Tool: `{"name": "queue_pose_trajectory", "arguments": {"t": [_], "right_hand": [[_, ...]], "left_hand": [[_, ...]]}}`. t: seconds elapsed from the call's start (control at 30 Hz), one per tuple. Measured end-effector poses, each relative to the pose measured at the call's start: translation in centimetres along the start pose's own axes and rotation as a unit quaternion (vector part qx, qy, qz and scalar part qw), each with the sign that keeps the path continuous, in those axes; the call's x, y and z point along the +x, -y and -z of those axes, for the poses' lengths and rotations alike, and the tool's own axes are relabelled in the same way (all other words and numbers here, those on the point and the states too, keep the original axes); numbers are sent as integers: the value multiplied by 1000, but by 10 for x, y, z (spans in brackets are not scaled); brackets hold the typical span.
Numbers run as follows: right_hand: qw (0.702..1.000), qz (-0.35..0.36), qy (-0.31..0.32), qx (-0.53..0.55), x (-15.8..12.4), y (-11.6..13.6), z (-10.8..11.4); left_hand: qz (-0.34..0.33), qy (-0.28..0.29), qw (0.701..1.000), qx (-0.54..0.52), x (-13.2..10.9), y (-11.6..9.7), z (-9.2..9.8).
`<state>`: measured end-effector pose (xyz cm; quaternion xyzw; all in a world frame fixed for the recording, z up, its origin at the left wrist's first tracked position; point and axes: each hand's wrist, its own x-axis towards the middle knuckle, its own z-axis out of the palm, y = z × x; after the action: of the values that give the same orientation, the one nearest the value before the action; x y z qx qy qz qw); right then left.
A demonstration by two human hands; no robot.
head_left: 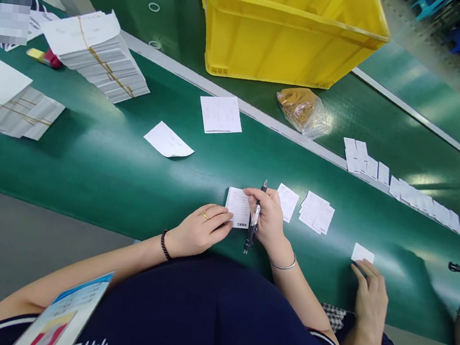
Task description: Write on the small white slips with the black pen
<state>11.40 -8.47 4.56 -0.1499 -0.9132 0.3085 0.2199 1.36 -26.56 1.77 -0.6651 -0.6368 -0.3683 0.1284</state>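
Note:
A small printed card point(237, 208), perhaps the top of a thin stack, lies on the green tabletop in front of me. My left hand point(204, 227) is closed at its left edge, fingertips on its lower left corner. My right hand point(268, 217) grips a black and silver pen point(253, 226), its tip pointing away from me. That hand's fingertips also touch the card's upper right edge. Just right of my right hand lies a single printed card point(287, 203). Several overlapping cards point(315, 213) are beyond it.
Another person's hand point(372, 294) touches a white card point(363, 253) at right. Banded card stacks point(105, 61) stand at left; loose papers point(220, 114) lie ahead. A yellow crate point(277, 45), a bag of rubber bands point(302, 111) and a row of cards point(424, 201) are farther back.

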Motion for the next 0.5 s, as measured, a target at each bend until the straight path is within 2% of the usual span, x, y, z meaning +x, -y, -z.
{"name": "queue_pose_trajectory", "arguments": {"t": [0.17,0.3,0.4,0.5], "right_hand": [[999,-19,-23,39,0,5,-2],[982,-103,-50,151,-1,7,0],[961,-163,-119,191,2,-6,20],[941,-213,-195,180,4,-37,49]], "left_hand": [[-3,0,1000,3,-1,0,-1],[-3,1,1000,6,-2,0,-1],[8,-17,1000,20,1,-1,-1],[12,-27,999,29,3,-2,-1]]}}
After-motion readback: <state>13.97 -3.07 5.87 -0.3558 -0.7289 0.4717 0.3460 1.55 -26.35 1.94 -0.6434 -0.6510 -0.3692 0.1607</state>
